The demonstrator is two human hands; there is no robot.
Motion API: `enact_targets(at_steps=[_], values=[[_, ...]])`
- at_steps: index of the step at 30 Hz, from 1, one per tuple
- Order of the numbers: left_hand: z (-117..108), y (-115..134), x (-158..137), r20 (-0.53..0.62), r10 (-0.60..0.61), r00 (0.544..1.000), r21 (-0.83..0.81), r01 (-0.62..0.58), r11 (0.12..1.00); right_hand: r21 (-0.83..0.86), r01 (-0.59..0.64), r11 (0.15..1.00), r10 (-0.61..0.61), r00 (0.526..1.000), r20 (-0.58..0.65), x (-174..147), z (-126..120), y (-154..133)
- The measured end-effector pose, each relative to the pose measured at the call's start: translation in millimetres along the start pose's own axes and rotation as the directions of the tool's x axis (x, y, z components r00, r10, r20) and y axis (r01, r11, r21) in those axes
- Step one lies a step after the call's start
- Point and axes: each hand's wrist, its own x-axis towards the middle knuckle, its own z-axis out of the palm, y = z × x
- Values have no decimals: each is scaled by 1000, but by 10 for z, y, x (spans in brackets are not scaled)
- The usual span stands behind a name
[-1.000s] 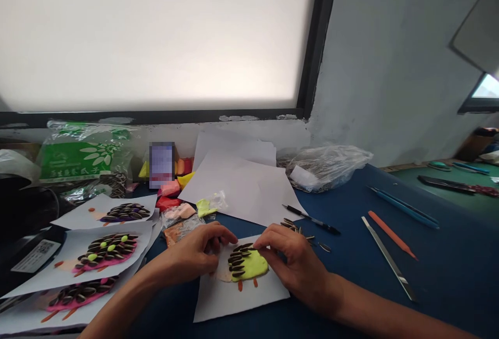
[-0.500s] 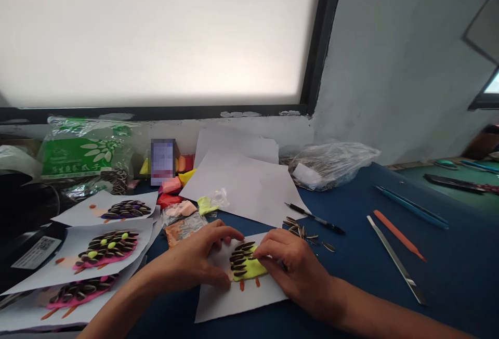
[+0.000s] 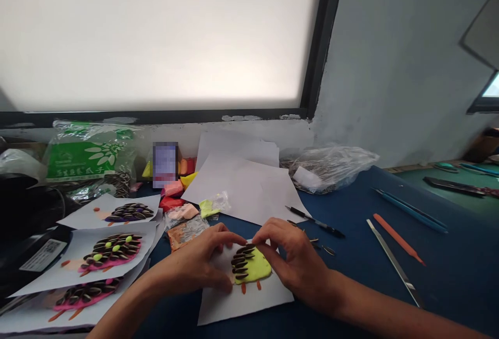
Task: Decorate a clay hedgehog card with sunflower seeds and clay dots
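left hand [image 3: 195, 266]: flat, fingers pressing white paper sheet [image 3: 241, 302], lower centre | right hand [image 3: 296, 263]: fingertips pinching a striped seed [image 3: 249, 249] onto soft yellow-green clay blob [image 3: 255, 270] | blue felt tabletop [image 3: 448, 276]

On the bench [image 3: 448, 276], finished sheets [image 3: 113, 250] lie left of the grip [image 3: 251, 248], loose seeds [image 3: 323, 248] and a pen [image 3: 315, 221] just right, blank paper [image 3: 245, 188] behind.

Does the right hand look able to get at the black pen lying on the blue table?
Probably yes. The right hand rests on the yellow-green clay shape, and the black pen lies just beyond it on the blue table, with only loose seeds between.
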Motion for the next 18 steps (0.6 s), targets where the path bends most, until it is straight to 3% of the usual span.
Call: enact_targets(at_steps=[4,12,18], values=[[5,-24,4,1,-1,1000,3,1,1000,47,20,999,-18,999,-37,-40,56,12],[3,8,5,-23,-13,1000,15,13,1000,-112,30,993,-27,999,30,-165,82,54],[13,-19,7,-27,22,999,7,-21,1000,-139,27,990,-14,996,93,-136,97,61]])
